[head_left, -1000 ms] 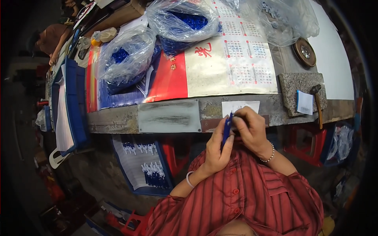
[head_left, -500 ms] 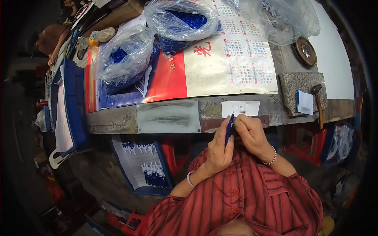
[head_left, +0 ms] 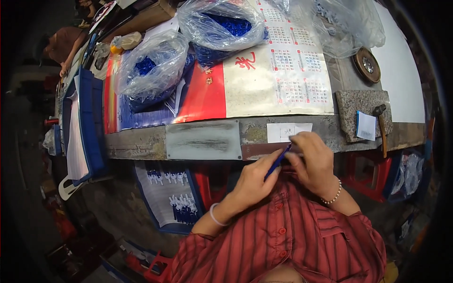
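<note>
My left hand [head_left: 255,181] is closed around a slim blue pen [head_left: 277,163], with its upper end tilted to the right. Just right of that end is my right hand [head_left: 315,162], its thumb and bent forefinger apart. Nothing shows between them, though the other fingers are partly hidden. Beyond both hands a small white paper [head_left: 281,133] with a hand-drawn sketch lies at the bench's near edge. A brown metal strip [head_left: 257,150] runs along the edge beneath the paper, partly covered by my hands.
On the bench are a grey plate [head_left: 203,140], clear bags of blue parts [head_left: 155,70], a calendar sheet [head_left: 255,94], a stone slab [head_left: 349,111] with a hammer [head_left: 381,127], and a round dish [head_left: 361,63]. Blue trays [head_left: 92,122] and red stools [head_left: 368,174] stand nearby. Another person [head_left: 66,45] is far left.
The pen has tilted further to the right, and my left hand has shifted slightly left and lower. My right hand has moved a little right, its thumb and forefinger coming away from the pen.
</note>
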`<move>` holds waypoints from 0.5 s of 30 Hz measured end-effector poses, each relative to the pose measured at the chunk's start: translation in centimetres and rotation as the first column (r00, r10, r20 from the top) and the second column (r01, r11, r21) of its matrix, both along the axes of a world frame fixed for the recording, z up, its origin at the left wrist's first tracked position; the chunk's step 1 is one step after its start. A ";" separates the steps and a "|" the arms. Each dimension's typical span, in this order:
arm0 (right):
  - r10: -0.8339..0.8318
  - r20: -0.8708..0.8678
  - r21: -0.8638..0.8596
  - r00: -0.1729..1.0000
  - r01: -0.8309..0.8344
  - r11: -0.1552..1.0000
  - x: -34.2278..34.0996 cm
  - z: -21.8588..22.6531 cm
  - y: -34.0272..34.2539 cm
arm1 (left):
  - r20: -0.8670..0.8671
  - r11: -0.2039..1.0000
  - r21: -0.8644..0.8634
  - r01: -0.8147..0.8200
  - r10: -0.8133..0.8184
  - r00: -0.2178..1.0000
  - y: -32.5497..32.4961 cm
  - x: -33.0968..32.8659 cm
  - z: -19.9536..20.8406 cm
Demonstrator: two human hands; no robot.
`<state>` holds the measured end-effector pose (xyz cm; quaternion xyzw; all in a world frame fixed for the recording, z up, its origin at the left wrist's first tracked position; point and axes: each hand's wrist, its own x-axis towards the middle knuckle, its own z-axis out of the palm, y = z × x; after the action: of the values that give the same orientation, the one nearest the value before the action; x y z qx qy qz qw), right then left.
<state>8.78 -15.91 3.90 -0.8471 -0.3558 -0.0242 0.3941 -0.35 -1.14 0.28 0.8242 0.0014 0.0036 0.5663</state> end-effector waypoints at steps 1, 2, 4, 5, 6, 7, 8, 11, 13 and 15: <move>0.070 0.198 -0.041 0.978 -0.063 0.997 -0.1 0.5 0.0 | -0.089 0.998 -0.022 0.059 -0.060 0.994 0.7 0.1 0.4; 0.211 0.221 -0.156 0.952 -0.179 0.971 -0.5 0.5 -0.6 | -0.065 0.993 -0.002 0.114 -0.114 0.991 1.3 0.6 0.7; 0.311 0.200 -0.233 0.929 -0.263 0.936 -0.9 1.1 -0.9 | -0.170 0.969 -0.048 0.241 -0.246 0.954 2.5 1.6 2.3; 0.411 0.171 -0.303 0.896 -0.349 0.887 -0.9 1.4 -1.1 | -0.269 0.930 -0.102 0.352 -0.367 0.891 3.0 2.2 3.0; 0.425 0.136 -0.291 0.895 -0.374 0.880 -0.6 1.6 -1.2 | -0.311 0.910 -0.104 0.402 -0.414 0.856 3.3 2.6 3.6; 0.427 0.139 -0.289 0.894 -0.376 0.880 -0.1 1.8 -1.3 | -0.310 0.911 -0.101 0.401 -0.411 0.857 3.7 3.1 4.3; 0.424 0.108 -0.297 0.899 -0.378 0.877 0.5 2.0 -1.5 | -0.279 0.923 -0.154 0.352 -0.382 0.881 4.0 3.6 5.1; 0.295 0.006 -0.280 0.955 -0.282 0.918 2.4 2.1 -2.5 | -0.240 0.876 -0.483 0.020 -0.155 0.958 6.1 4.9 5.6; 0.253 0.001 -0.074 0.967 -0.252 0.965 4.3 0.6 -3.6 | -0.253 0.858 -0.507 -0.083 -0.056 0.966 6.6 5.7 6.1; 0.170 -0.399 0.086 0.901 -0.148 0.985 4.5 0.8 -3.8 | -0.220 0.839 -0.531 -0.115 -0.006 0.975 5.6 5.8 5.6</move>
<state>13.26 -19.70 4.66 -0.7910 -0.3335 0.1744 0.4824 5.50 4.51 5.86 0.6261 0.0865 -0.0693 0.7719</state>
